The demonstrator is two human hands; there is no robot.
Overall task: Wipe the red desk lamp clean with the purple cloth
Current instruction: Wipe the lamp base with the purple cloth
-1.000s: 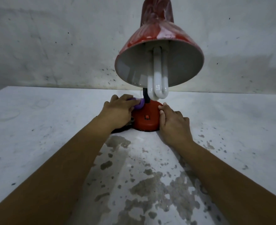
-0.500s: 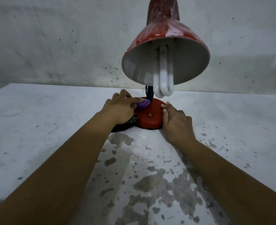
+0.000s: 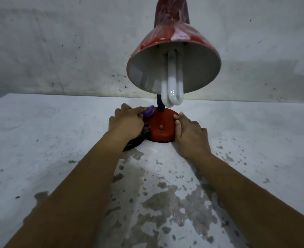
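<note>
Bunched under the left hand, the purple cloth pressed on the left rear of the lamp base, just beside the black stem. Right hand braced the base's right side, fingers flat; unwiped red lay rightward.

I count one red desk lamp on one table, with one white bulb of looped tubes under its shade and one switch on its base. One purple cloth shows, one dark cord beside the base, and two hands: left and right.
</note>
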